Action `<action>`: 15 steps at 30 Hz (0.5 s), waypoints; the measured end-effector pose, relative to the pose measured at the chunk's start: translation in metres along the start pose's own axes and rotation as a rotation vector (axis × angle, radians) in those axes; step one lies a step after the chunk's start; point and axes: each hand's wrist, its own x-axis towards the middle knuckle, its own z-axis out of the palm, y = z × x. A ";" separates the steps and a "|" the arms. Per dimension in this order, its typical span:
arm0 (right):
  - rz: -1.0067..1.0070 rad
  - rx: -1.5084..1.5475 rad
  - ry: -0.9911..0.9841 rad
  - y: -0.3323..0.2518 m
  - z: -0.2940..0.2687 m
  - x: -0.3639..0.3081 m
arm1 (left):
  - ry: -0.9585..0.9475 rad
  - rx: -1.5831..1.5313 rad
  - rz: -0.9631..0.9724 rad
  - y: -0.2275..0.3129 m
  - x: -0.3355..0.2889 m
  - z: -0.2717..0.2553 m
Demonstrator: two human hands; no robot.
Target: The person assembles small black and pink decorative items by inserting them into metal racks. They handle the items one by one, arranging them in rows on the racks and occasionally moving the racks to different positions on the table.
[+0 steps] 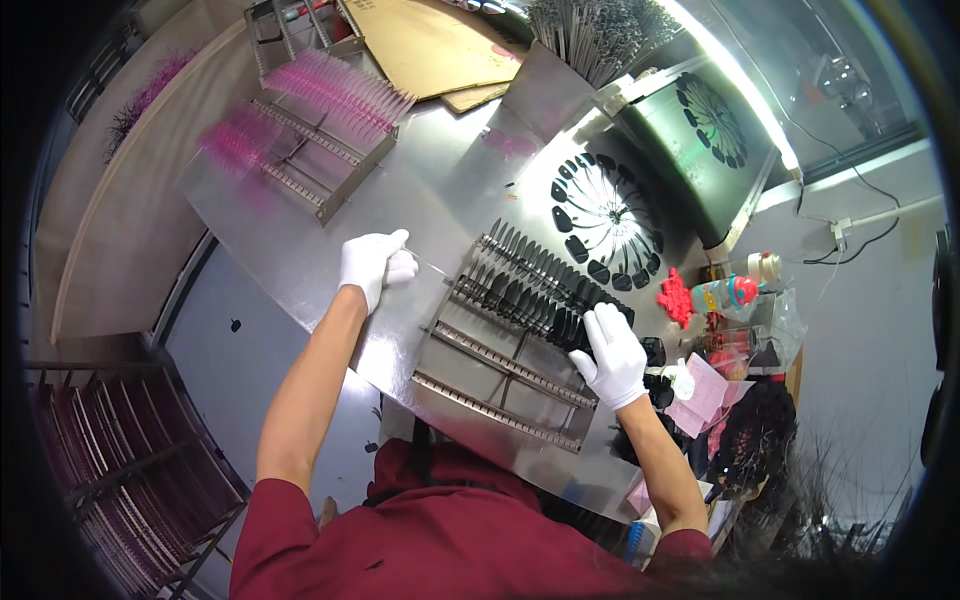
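Both my hands wear white gloves. My left hand (375, 268) is closed above the metal table (290, 245), its thumb and fingers pressed together. A thin line, perhaps a wire, runs from near its fingers toward the rack; what it grips, if anything, I cannot make out. My right hand (612, 355) has its fingers stretched and its thumb apart, at the right end of the rows of black blade-shaped pieces (515, 300). Those pieces stand close together in a metal rack (505, 362) with notched rails. The rack's two nearer rails carry none.
Pink translucent pieces fill another rack (335, 165) at the far left. Black flat pieces on wires form a ring (612, 220) under the lamp (735, 85). Farther back are cardboard (435, 45) and a bin of wires (550, 90). A bottle (722, 293) stands at the right.
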 end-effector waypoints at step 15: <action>-0.012 0.068 0.037 -0.002 0.001 -0.010 | -0.037 0.549 0.359 -0.059 -0.036 0.029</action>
